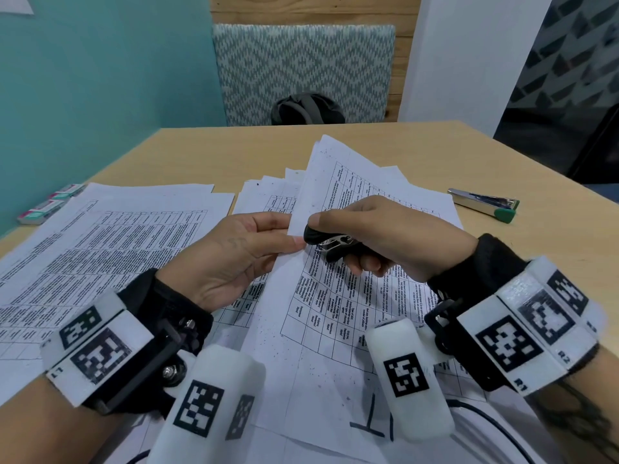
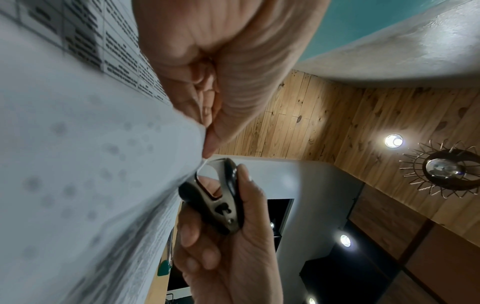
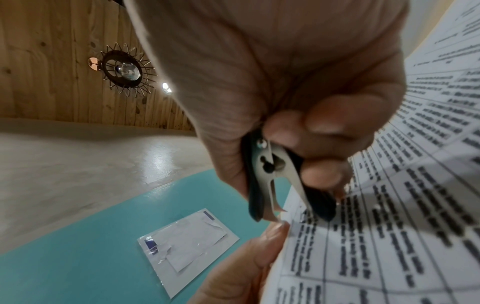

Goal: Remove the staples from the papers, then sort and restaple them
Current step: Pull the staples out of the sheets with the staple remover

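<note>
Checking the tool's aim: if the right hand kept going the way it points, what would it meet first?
Likely the corner of the lifted sheet that the left hand pinches; the staple remover in the right hand already sits there.

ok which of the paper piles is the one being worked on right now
The raised sheet in the middle: left hand pinches its corner, right hand holds the staple remover there. The left pile lies untouched.
</note>
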